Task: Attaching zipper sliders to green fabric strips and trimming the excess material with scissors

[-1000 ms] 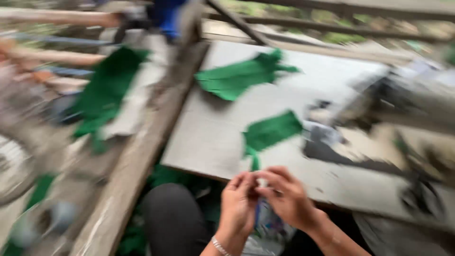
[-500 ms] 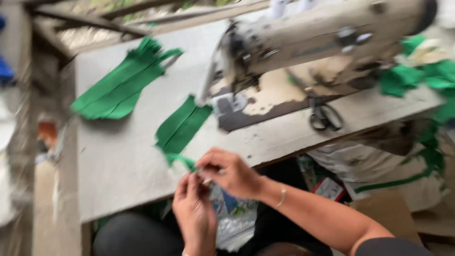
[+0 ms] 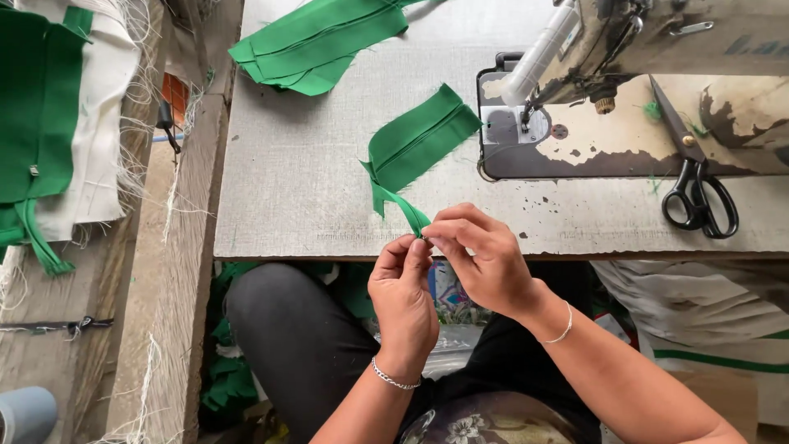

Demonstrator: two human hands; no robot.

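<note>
Green fabric strip (image 3: 415,152), its end pinched by left hand (image 3: 403,300) and right hand (image 3: 485,259); sewing machine (image 3: 657,49) at two o'clock, top cropped.

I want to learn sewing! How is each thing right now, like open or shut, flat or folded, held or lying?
Green fabric strip: folded, one end pinched by both hands.
Left hand: pinching the strip.
Right hand: pinching the strip.
Scissors: shut, lying on the machine bed.
Green pile: stacked flat.
</note>
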